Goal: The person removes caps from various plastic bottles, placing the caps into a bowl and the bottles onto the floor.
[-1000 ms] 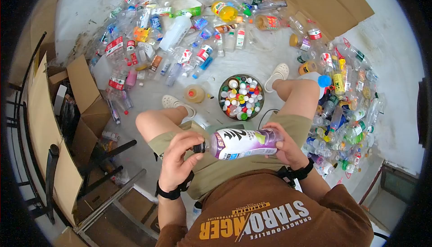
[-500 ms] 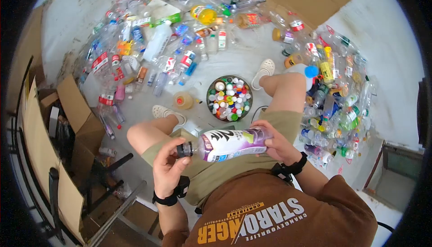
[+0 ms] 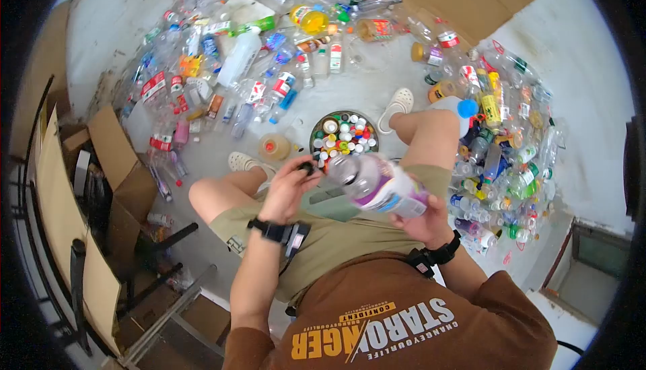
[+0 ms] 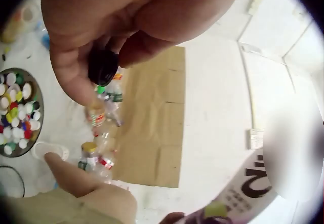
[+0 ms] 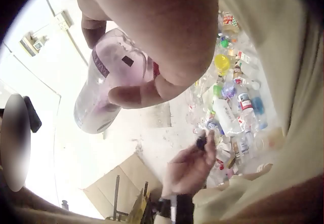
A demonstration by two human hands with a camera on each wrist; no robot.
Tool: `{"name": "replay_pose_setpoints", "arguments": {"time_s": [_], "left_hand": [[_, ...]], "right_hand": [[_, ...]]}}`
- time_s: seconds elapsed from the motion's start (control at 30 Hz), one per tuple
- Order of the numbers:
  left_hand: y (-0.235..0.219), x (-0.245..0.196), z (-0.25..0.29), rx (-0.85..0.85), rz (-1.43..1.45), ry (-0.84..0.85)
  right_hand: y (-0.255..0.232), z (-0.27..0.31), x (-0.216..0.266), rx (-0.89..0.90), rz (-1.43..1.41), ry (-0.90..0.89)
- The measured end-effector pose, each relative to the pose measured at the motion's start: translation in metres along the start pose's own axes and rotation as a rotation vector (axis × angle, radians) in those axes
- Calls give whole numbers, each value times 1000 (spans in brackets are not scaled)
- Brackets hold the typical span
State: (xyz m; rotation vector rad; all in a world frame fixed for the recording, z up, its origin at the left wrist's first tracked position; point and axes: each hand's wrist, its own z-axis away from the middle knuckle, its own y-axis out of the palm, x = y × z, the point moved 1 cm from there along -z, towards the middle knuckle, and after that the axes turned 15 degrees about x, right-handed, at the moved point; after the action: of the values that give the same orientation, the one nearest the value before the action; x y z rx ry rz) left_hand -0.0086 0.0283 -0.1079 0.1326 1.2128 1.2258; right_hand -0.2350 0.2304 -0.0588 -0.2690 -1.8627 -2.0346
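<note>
In the head view my left hand [image 3: 291, 185] pinches a small black bottle cap [image 4: 103, 67], its hollow side showing in the left wrist view. The right hand [image 3: 425, 222] grips a clear plastic bottle [image 3: 387, 185] round its lower part; it has a purple and white label. The bottle's mouth is bare and tilts up toward the left hand, a short gap from the cap. Just beyond both hands, on the floor between the feet, stands a round bowl [image 3: 313, 127] full of loose caps of many colours.
Piles of empty plastic bottles [image 3: 235, 60] curve round the far and right floor. A squat bottle with a red cap [image 3: 274, 146] stands by the left foot. Flat cardboard [image 3: 431, 0] lies at the back; an open carton [image 3: 121, 148] and black metal bars [image 3: 79, 289] are at left.
The black cap came off the bottle and is now apart from it in the left hand, which moved toward the cap bowl. The right hand has tilted the bottle's mouth upward and away from the body.
</note>
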Motion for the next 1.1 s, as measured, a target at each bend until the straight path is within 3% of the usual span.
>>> {"name": "replay_pose_setpoints", "arguments": {"time_s": [0.17, 0.33, 0.43, 0.47, 0.57, 0.6, 0.7, 0.83, 0.9, 0.97, 1.03, 1.07, 1.1], "left_hand": [[-24, 42, -63, -92, -69, -232], [-46, 86, -114, -90, -145, -267], [-41, 92, -120, -43, -35, -179], [-41, 95, -122, -81, -117, -221], [-98, 141, -151, -332, -659, -185], [-37, 79, -110, -291, -669, -243], [-26, 48, -80, -40, -262, -189], [25, -10, -22, 312, -330, 59], [51, -30, 7, 460, -327, 59], [66, -26, 16, 463, -481, 236], [69, -23, 20, 308, -416, 235], [62, -18, 18, 229, -361, 233], [55, -13, 16, 153, -306, 229]], "right_hand": [[4, 6, 5, -93, 24, -70], [-2, 12, 7, -43, -18, -81], [-5, 13, 8, -25, -49, -86], [-5, 13, 8, -31, -43, -90], [-7, 11, 7, -10, -95, -123], [-8, 10, 7, 3, -123, -138], [-7, -1, 4, 4, -175, -101], [-4, -30, -11, 53, -226, 22], [-4, -49, -22, 102, -289, 95], [-4, -66, -35, 149, -384, 191], [-7, -79, -51, 160, -477, 260], [-11, -84, -57, 168, -438, 292], [-11, -89, -59, 66, -295, 363]]}}
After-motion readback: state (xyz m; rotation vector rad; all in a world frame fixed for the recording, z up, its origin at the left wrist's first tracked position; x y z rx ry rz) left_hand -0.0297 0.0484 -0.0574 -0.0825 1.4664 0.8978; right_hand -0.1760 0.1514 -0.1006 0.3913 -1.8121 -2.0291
